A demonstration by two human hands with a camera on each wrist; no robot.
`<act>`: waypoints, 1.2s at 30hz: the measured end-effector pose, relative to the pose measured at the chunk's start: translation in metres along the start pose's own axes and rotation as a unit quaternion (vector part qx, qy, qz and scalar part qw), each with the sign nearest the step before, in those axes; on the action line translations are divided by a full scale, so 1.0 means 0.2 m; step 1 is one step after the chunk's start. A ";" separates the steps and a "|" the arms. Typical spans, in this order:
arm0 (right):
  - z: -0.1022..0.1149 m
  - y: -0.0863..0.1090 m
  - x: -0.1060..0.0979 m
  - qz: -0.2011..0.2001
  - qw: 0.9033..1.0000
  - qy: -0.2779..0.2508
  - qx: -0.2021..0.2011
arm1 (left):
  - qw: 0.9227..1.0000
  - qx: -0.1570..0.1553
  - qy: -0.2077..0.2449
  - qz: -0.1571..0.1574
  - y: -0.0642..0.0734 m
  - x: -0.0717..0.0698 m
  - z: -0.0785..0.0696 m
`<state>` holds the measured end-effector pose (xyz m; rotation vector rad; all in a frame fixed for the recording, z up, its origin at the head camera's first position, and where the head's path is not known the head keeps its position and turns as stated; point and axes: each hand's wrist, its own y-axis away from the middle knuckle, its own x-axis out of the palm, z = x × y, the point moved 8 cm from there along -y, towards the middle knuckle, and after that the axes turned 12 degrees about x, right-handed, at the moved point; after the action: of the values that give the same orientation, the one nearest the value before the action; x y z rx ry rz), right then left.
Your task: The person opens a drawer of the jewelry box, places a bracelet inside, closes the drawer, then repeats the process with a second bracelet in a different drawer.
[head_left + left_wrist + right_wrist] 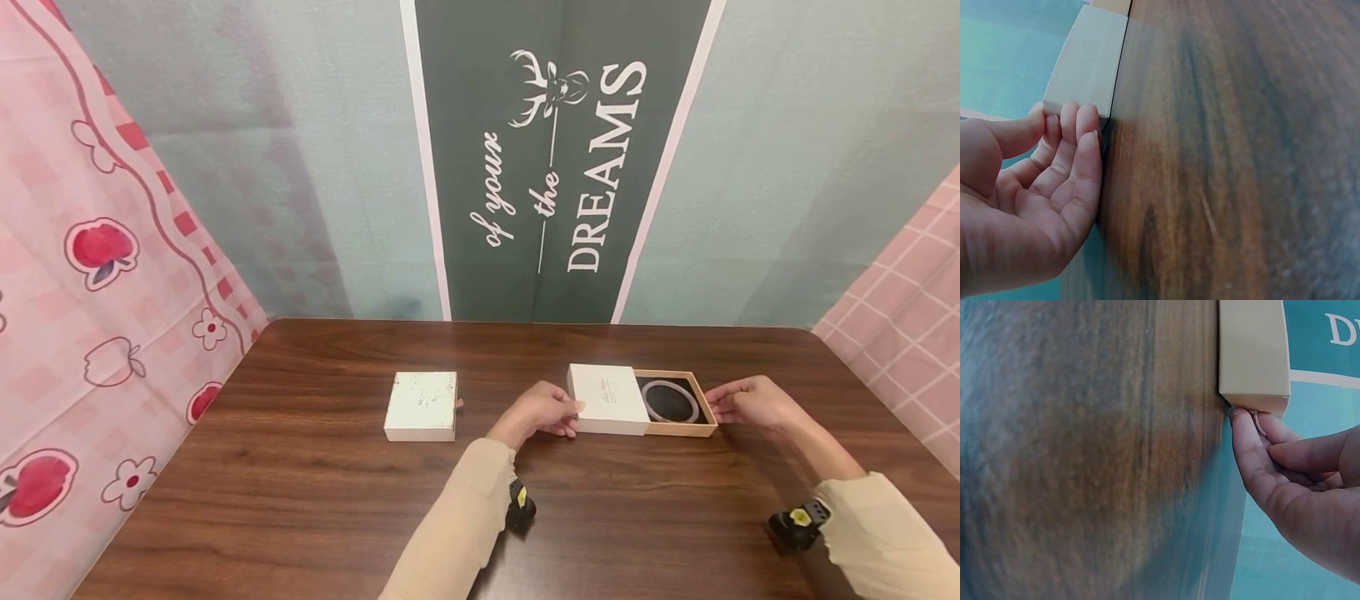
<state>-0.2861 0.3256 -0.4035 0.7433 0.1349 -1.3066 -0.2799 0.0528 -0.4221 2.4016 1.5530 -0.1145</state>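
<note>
A white drawer-style gift box is pulled partway apart in the head view. My left hand (546,408) holds the left end of its white sleeve (606,400), thumb on the top edge and fingers at the end face. The tan-edged drawer (703,402) sticks out to the right. Inside it a pale bangle (692,410) lies on a black pad (667,400). At the drawer's outer end my right hand (753,402) touches with extended fingertips. Between those fingers a small ribbon tab (1259,423) shows in the right wrist view.
A second white box (422,404) with a speckled top sits to the left, shut, its brown ribbon tab (460,403) facing right. Both boxes stand on a dark wood table (300,500). Behind the table hangs a green curtain (525,283) with lettering.
</note>
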 end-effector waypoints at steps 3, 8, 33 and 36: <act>-0.01 -0.01 0.00 -0.004 1.000 0.004 0.004 | 1.000 0.000 -0.002 0.000 0.00 0.00 0.00; -0.01 -0.01 0.00 -0.006 1.000 0.004 0.007 | 1.000 -0.003 -0.002 0.002 0.00 0.00 0.00; 0.02 -0.01 0.03 0.023 0.999 -0.023 -0.003 | 1.000 -0.004 0.000 0.001 0.01 -0.01 0.00; 0.02 -0.01 0.03 0.024 0.999 -0.024 -0.005 | 1.000 -0.003 0.001 0.002 0.01 -0.01 -0.01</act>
<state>-0.2867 0.3178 -0.4040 0.7026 0.0849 -1.2757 -0.2790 0.0512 -0.4206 2.4005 1.5484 -0.1063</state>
